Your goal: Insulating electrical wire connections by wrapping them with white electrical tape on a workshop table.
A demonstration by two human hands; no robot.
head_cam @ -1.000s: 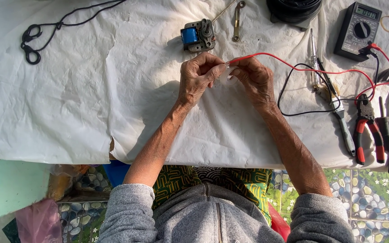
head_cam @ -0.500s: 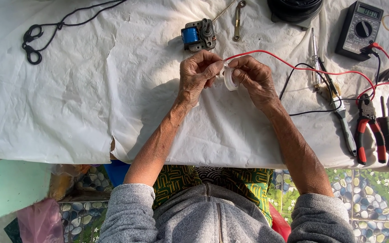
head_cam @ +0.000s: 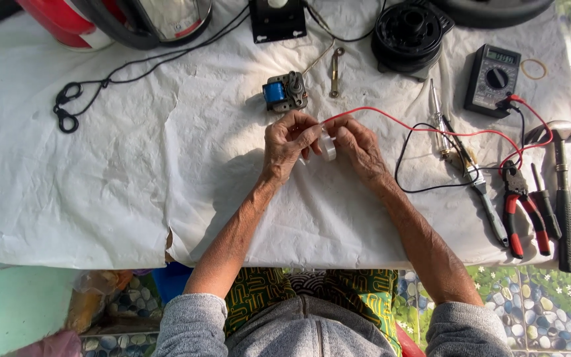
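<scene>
**Tape roll pinched between both hands, red lead running off to the right**

Tape roll [head_cam: 326, 147], small and translucent white, sits at the middle of the white cloth [head_cam: 114, 178], caught between the two hands just near of the small blue-coil motor [head_cam: 284, 92]. The left hand [head_cam: 287, 145] closes on it from the left, thumb and forefinger pressed together at the roll's upper edge; the right hand [head_cam: 358, 149] closes from the right, its fingertips pinching the roll's rim and the end of the red test lead [head_cam: 431, 129]. Both hands touch the roll, so neither is nearer; the roll stands on edge, its flat faces turned left and right toward each palm.

The lead's long axis is what matters here: from the pinch it runs rightward and slightly far, then loops round to the digital multimeter [head_cam: 492, 79] at the far right. A black test lead [head_cam: 410, 165] curls just right of the right wrist, apart from the fingers. Whether a strip of tape is already peeled free cannot be told.

Further right lie a screwdriver [head_cam: 439, 122], red-handled pliers [head_cam: 520, 208] and a hammer [head_cam: 563, 198], all well apart from the hands.
</scene>
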